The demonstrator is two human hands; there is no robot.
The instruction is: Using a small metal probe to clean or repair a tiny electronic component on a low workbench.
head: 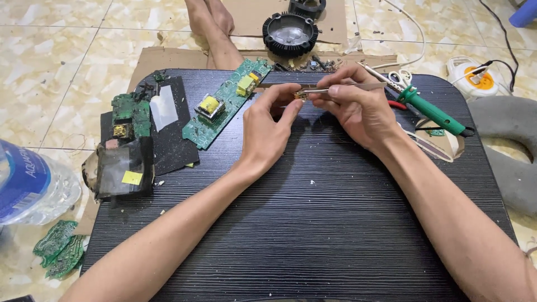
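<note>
**Inspector:** State of the hands?

**Assistant:** Both are raised just above the far half of the black desk, meeting at about 12 o'clock. The left hand pinches a small brass-coloured component between thumb and fingertips, the other fingers curled in. The right hand is closed round metal tweezers, whose tips meet the component. Judged: one hand steadies the part so the other can work on it finely.

**Inspector:** Surroundings?

**Assistant:** A long green circuit board with yellow parts lies at 11 o'clock, just left of the hands. At 9 o'clock sit a smaller green board and a dark, worn casing. A green-handled soldering iron rests at 2 o'clock near the right hand, seemingly kept within reach. Beyond the desk, on cardboard, stands a round black finned housing. A plastic water bottle stands on the floor at the left edge.
</note>
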